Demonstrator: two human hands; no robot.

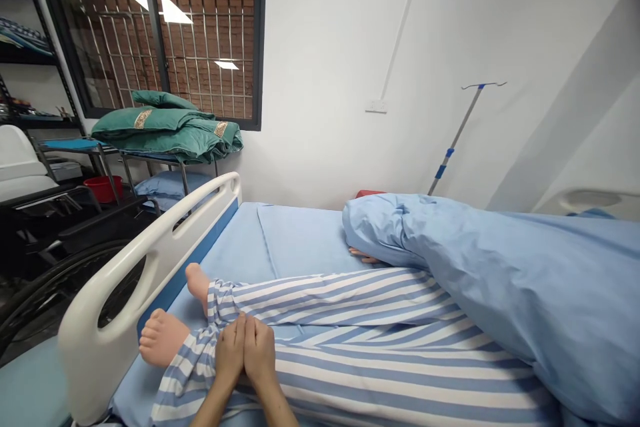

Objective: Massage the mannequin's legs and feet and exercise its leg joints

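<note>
A manikin lies on the bed in blue-and-white striped trousers (380, 373), its bare feet towards the footboard. My left hand (231, 351) and my right hand (260, 351) rest side by side on the nearer lower leg, above the ankle. Both hands curl over the striped cloth with their thumb sides touching; the fingertips are bent down out of sight. The nearer foot (163, 339) points up to the left of my hands. Beyond it, the farther foot (199, 282) sticks out of its trouser cuff.
A blue quilt (505, 260) covers the manikin's upper body, with a few fingers (364, 255) showing under its edge. The white footboard (150, 267) bounds the bed at left. Beyond it stand a wheelchair (55, 233) and folded green bedding (170, 130). An IV pole (457, 137) rises behind.
</note>
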